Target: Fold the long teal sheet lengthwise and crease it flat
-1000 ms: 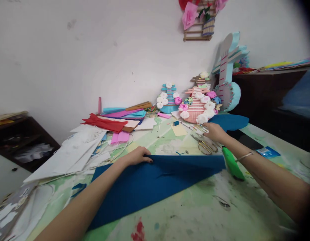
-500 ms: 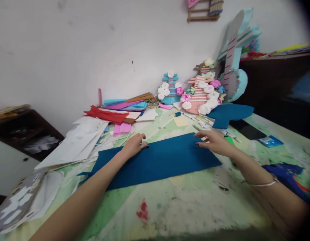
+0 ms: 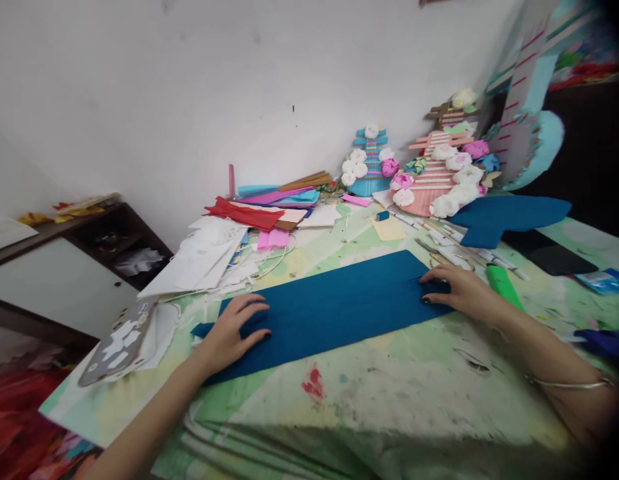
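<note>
A long strip of dark blue crepe paper or cloth [image 3: 329, 307] lies flat across the table, tilted up toward the right. My left hand [image 3: 237, 333] rests on its left end, fingers spread and thumb apart. On the right end lies my right hand [image 3: 452, 290], fingers bent and apart, the tips touching the sheet. Neither hand grips anything that I can see. A narrow tail of the blue sheet sticks out left of my left wrist. Another dark blue cut piece [image 3: 514, 217] lies beyond my right hand, beside a black phone [image 3: 549, 252].
Scissors [image 3: 434, 252], several pens and a green tube-like object [image 3: 504, 287] lie near my right hand. White sheets [image 3: 199, 257] and folded coloured papers [image 3: 274, 197] are stacked at left. Flower-trimmed instrument models [image 3: 369, 163] stand by the wall. A grey patterned case [image 3: 119, 343] sits near the left edge.
My left hand has slid left along the blue sheet to its left end. My right hand stays at the right end. The view has turned to the left.
</note>
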